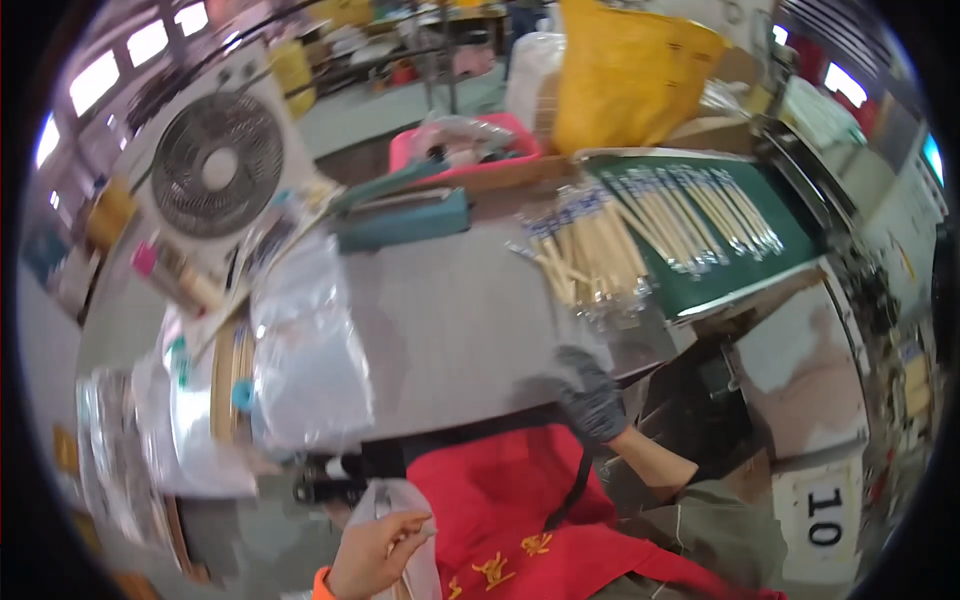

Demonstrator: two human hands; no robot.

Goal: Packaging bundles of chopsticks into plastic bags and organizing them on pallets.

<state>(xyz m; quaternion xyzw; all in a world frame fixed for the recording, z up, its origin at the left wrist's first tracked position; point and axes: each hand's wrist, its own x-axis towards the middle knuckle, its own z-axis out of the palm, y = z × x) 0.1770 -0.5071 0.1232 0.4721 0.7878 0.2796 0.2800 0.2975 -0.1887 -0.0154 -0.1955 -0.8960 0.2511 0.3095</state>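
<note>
My left hand (378,553), bare with an orange cuff at the wrist, is low in front of my red apron. Its thumb and fingers are pinched together against a whitish translucent plastic bag (392,494); what lies between the fingertips is too small to make out. My right hand (592,398) wears a dark grey glove and is at the table's near edge, its fingers smeared by motion. Beyond it lies a heap of pale wooden sticks (592,245) in clear wrappers with blue print. More wrapped sticks (690,215) lie in a row on a green board (735,285).
Stacked clear plastic bags (310,370) cover the grey table's (450,310) left side. Behind are a teal box (405,220), a pink basket (530,135) and a large yellow bag (625,75). A fan (218,165) stands far left. Machinery (870,300) borders the right.
</note>
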